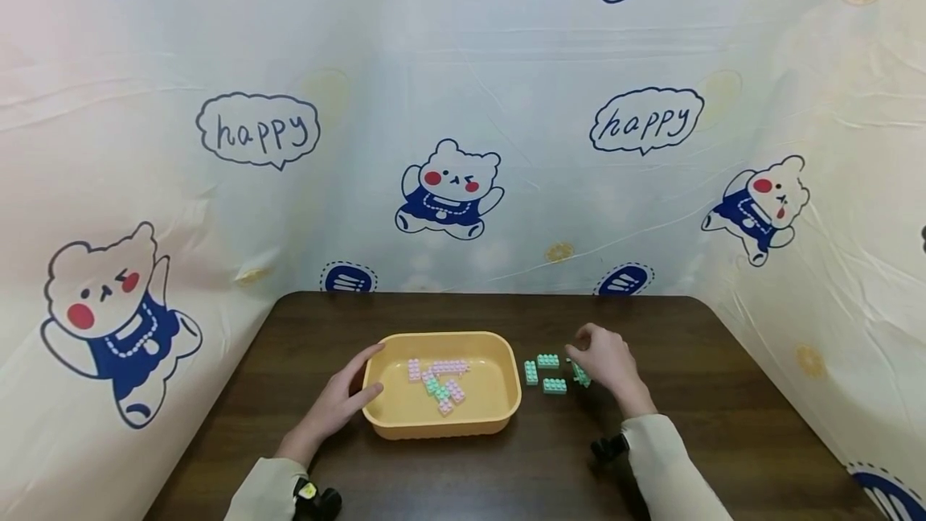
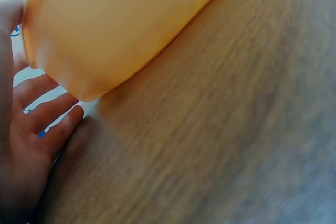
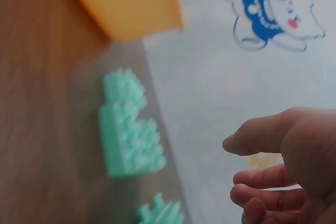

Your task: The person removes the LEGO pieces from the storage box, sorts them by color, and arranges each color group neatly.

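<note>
A yellow plastic bin [image 1: 441, 429] stands on the table with several pink bricks [image 1: 450, 367] and green bricks [image 1: 436, 388] lying inside. My left hand [image 1: 334, 402] holds its left end, thumb over the rim and fingers spread along the outside wall. To the right of the bin lie loose green toy bricks [image 1: 555, 386] with studs. Just over the rightmost green bricks [image 1: 581, 376] hovers my right hand [image 1: 606, 358], partly covering them. In the right wrist view its thumb and fingers are apart, with nothing seen between them.
The dark wooden table [image 1: 463, 481] reaches back to a pale printed curtain [image 1: 550, 207] with bears and "happy" bubbles, which also hangs along both sides. A small dark camera [image 1: 609, 447] sits on the right wrist, another [image 1: 318, 501] on the left.
</note>
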Demonstrator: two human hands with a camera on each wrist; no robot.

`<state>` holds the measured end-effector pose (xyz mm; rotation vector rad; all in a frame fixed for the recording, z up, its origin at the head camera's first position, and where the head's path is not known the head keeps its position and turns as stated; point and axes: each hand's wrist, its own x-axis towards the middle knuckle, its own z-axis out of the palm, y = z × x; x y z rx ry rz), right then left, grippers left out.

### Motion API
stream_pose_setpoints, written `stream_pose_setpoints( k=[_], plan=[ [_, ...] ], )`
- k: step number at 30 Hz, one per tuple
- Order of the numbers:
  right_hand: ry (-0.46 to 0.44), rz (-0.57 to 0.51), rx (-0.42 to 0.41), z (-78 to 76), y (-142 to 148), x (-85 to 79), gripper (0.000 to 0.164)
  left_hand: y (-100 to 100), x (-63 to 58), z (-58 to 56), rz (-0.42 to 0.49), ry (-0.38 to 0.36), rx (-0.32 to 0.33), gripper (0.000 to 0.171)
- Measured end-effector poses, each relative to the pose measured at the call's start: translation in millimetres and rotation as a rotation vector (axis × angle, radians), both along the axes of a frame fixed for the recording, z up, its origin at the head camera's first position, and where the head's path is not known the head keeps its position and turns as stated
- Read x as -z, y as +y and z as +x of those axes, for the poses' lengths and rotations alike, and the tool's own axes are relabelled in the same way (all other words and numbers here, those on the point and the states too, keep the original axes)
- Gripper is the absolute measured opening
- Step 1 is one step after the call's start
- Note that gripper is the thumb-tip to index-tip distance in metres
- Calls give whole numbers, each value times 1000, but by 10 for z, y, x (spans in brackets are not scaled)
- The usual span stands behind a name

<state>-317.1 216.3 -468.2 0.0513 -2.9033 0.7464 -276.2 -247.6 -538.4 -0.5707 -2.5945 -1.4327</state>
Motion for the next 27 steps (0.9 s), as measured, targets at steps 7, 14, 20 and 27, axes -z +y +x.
stream_pose_setpoints(
  k=[7,14,20,27],
  plan=[
    [85,-50,-76,42,-329,-260,30,-16,10,-4,1,-4,0,60],
    [140,-65,-158,52,-674,-400,25,-8,3,3,7,-5,7,61],
    [149,-67,-274,48,-970,-417,23,-14,6,-7,16,-6,20,61],
    [102,-69,-421,3,-1292,-281,19,-14,6,-11,35,-22,22,63]
  ],
)
